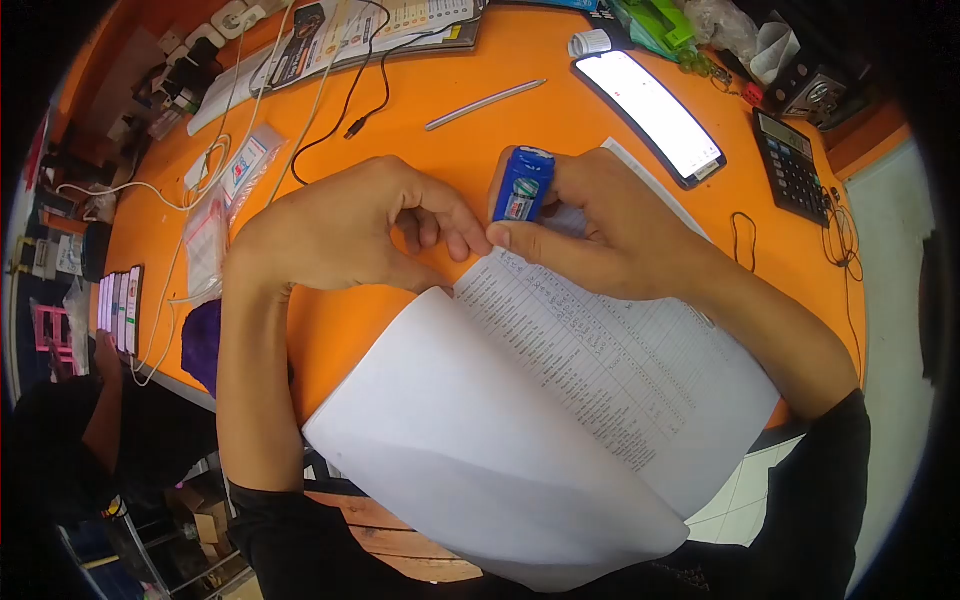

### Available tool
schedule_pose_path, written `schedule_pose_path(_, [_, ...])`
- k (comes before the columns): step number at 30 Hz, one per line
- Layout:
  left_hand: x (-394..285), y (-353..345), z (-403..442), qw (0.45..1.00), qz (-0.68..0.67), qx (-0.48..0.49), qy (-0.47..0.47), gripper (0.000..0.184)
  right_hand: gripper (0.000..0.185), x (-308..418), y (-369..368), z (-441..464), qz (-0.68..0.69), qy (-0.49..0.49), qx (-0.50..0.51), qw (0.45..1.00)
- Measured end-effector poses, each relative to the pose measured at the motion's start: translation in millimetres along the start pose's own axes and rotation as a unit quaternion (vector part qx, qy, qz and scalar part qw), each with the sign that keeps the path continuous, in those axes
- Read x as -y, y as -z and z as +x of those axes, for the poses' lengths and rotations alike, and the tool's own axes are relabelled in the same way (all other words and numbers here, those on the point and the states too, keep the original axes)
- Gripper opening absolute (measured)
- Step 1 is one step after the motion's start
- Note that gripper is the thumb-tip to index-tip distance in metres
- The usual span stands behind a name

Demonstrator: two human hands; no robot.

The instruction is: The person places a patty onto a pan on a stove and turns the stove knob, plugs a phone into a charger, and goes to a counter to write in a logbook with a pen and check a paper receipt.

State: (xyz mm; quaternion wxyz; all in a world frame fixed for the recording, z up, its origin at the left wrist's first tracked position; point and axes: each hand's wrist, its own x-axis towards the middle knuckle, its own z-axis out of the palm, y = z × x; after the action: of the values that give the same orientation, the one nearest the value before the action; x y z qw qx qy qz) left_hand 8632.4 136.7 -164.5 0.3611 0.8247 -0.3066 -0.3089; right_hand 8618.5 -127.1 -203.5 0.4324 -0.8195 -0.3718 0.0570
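A small blue stapler [524, 185] with a printed label is in my right hand [610, 225], its fingers wrapped round it and the thumb along its near side. It is held at the top corner of a bundle of printed sheets [590, 370], whose rows carry handwritten marks. My left hand [350, 225] arches over the bundle's top left edge. Its fingertips are by the corner and its thumb is at the folded-back page [470, 440], with a gap between them. The stapler's lower end is hidden.
A silver pen [486, 104], a lit phone [650, 115] and a black calculator [790, 160] lie on the orange table [430, 160]. Cables [215, 160] and plastic packets [240, 175] are at the left. Another person's hand [107, 355] is near a lit device [120, 310].
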Motion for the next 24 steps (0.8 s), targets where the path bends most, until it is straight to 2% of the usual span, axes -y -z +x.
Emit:
schedule_pose_path(8, [0, 1, -1, 1.000, 0.018, 0.005, -0.001, 0.039, 0.027, -7, -4, 0, 0.011, 0.000, 0.006, 1.000])
schedule_pose_path(10, [3, 1, 0, 1.000, 0.025, 0.010, -0.004, 0.044, 0.024, -13, -4, -2, 0.159, -0.029, -0.047, 0.986])
schedule_pose_path(11, [2, 1, 0, 1.000, 0.028, 0.009, -0.010, 0.044, 0.024, -13, -2, -3, 0.153, -0.028, -0.051, 0.986])
schedule_pose_path(13, [-2, 1, -1, 1.000, 0.005, 0.009, -0.004, 0.048, 0.021, -10, 3, -2, 0.274, -0.020, -0.097, 0.957])
schedule_pose_path(17, [0, 0, -4, 0.999, 0.029, 0.013, -0.032, 0.050, 0.025, 19, 33, 7, 0.358, 0.024, -0.165, 0.919])
schedule_pose_path(19, [0, 0, -4, 0.998, 0.037, 0.013, -0.043, 0.048, 0.029, 38, 56, 7, 0.330, 0.036, -0.202, 0.922])
schedule_pose_path(21, [-5, -1, -5, 0.997, 0.056, 0.010, -0.056, 0.048, 0.033, 52, 82, -2, 0.221, 0.069, -0.190, 0.954])
schedule_pose_path(22, [-6, -1, -5, 0.995, 0.072, 0.007, -0.066, 0.048, 0.036, 55, 89, -11, 0.147, 0.044, -0.223, 0.963])
schedule_pose_path(24, [-9, -2, -6, 0.995, 0.078, 0.009, -0.062, 0.048, 0.037, 60, 98, -30, 0.108, 0.010, -0.219, 0.970])
